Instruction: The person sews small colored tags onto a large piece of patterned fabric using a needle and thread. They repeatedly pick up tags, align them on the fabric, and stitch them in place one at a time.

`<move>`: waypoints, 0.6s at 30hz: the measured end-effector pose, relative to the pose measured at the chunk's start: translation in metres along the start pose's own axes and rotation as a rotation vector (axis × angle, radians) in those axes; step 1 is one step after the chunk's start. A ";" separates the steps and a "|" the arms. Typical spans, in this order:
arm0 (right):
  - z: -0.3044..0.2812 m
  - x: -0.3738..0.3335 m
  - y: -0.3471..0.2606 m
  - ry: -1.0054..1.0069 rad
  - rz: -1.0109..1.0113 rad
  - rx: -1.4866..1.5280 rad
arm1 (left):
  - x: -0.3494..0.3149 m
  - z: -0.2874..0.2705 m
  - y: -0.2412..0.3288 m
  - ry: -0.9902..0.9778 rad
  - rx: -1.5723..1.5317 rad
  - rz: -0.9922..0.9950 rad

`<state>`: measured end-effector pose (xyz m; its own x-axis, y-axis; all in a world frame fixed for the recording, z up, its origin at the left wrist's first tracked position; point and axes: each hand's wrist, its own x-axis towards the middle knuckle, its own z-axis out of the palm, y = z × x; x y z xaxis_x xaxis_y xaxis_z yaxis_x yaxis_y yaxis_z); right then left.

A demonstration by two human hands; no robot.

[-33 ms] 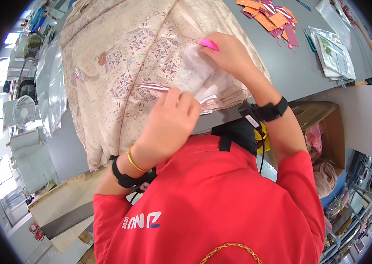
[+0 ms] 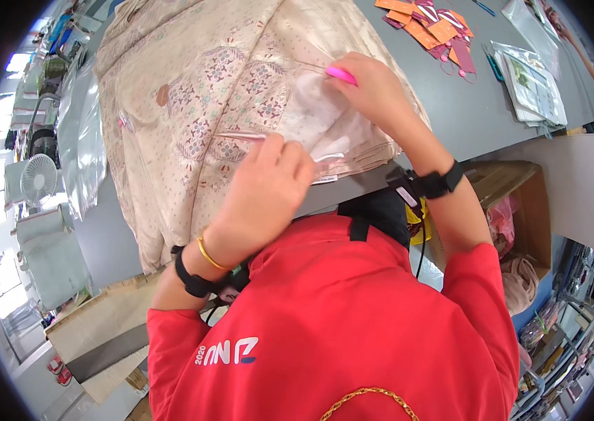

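A stack of beige patterned garments [image 2: 170, 140] lies before me, with floral motifs on the top one. My left hand [image 2: 269, 172] is closed, its fingers pinching the cloth near the front edge, where a narrow pale pink fold [image 2: 241, 135] stands out. Farther right, my right hand [image 2: 374, 91] grips a bright pink rounded piece [image 2: 341, 76]; the rest of it is hidden in the fingers. Between the hands, a whitish inner layer of the garment [image 2: 311, 112] shows.
Orange and maroon tags [image 2: 430, 28] lie in a heap on the grey table [image 2: 451, 105] at the far right. Clear plastic packets [image 2: 532, 84] and green-handled snips [image 2: 493, 64] are beside them. Plastic sheeting [image 2: 79, 133] hangs at left; a cardboard box [image 2: 522, 203] stands below right.
My right hand has shifted slightly right with the pink piece. My left hand has moved slightly up and left, and the fold at its fingers looks narrower and paler.
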<state>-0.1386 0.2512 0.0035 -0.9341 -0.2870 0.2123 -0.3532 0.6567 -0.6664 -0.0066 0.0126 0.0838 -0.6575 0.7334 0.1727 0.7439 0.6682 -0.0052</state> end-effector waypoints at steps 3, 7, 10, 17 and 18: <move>-0.022 -0.041 0.010 0.139 -0.140 0.080 | 0.012 0.008 -0.035 0.054 -0.114 0.008; -0.041 -0.095 0.016 0.005 -0.073 0.435 | 0.025 0.037 -0.043 0.216 -0.386 -0.100; -0.043 -0.115 0.013 -0.060 0.022 0.398 | 0.033 0.062 -0.021 0.064 -0.352 -0.152; -0.051 -0.118 0.014 0.097 0.076 0.377 | 0.037 0.081 -0.053 0.036 -0.970 -0.465; -0.054 -0.119 0.014 0.092 0.092 0.370 | 0.030 0.077 -0.076 0.079 -1.224 -0.577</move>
<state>-0.0352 0.3327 0.0077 -0.9676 -0.1643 0.1916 -0.2410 0.3765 -0.8945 -0.0923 -0.0068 0.0138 -0.9315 0.3520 -0.0921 0.0219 0.3069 0.9515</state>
